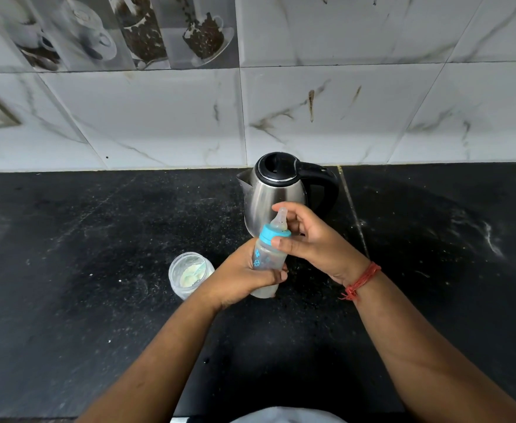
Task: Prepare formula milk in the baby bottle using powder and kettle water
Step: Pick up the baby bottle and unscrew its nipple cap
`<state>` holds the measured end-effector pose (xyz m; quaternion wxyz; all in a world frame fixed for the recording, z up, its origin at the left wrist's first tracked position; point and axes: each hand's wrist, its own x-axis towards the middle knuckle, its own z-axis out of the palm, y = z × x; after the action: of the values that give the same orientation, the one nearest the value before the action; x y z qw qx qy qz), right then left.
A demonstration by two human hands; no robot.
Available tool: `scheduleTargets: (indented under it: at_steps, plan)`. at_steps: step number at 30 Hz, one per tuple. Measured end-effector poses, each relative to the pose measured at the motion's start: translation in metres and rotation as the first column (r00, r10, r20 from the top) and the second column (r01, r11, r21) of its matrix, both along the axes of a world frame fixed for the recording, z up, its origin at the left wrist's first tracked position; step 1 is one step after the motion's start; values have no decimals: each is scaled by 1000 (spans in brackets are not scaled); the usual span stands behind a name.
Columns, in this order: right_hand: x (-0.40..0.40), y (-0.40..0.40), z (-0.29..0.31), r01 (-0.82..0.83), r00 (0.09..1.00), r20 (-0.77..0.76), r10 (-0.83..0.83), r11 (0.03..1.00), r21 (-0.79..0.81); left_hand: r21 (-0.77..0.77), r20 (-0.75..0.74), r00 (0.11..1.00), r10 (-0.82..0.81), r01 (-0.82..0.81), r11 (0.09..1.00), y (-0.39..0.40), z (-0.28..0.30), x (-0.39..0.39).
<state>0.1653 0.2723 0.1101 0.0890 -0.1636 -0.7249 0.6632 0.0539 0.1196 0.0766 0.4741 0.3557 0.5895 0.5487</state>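
Baby bottle (268, 260) held above the black counter (98, 254), just in front of the steel kettle (276, 190); long axis near upright, leaning slightly right, teat (280, 219) pointing up and away toward the kettle body. Left hand (244, 277) wrapped round the bottle's lower half, fingers curled, gripping it. Right hand (310, 239) pinches the blue collar (273, 232), thumb on the near side, forefinger arched over the teat tip. Bottle looks cloudy; contents hard to tell. Powder jar (189, 274), lid off, stands on the counter left of the bottle and nearer than the kettle, pale powder inside. Kettle spout faces left, handle right. Red thread band (361, 280) on the right wrist.
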Motion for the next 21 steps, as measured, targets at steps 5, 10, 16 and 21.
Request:
scheduleTargets:
  at_steps: [5, 10, 16, 21]
  plan:
    - [1, 1, 0, -24, 1000, 13, 23, 994, 108, -7, -15, 999, -29, 28, 1000, 1, 2, 2]
    - [4, -1, -1, 49, 993, -101, -57, 996, -72, -21, -15, 999, -34, 33, 999, -1, 1, 1]
    - [11, 12, 3, 183, 963, -180, -201, 976, -114, -56, -39, 998, 54, -56, 997, 0, -5, 2]
    - [24, 31, -11, 294, 955, -34, -296, 919, 262, -78, -69, 987, 145, -150, 986, 2, -16, 1]
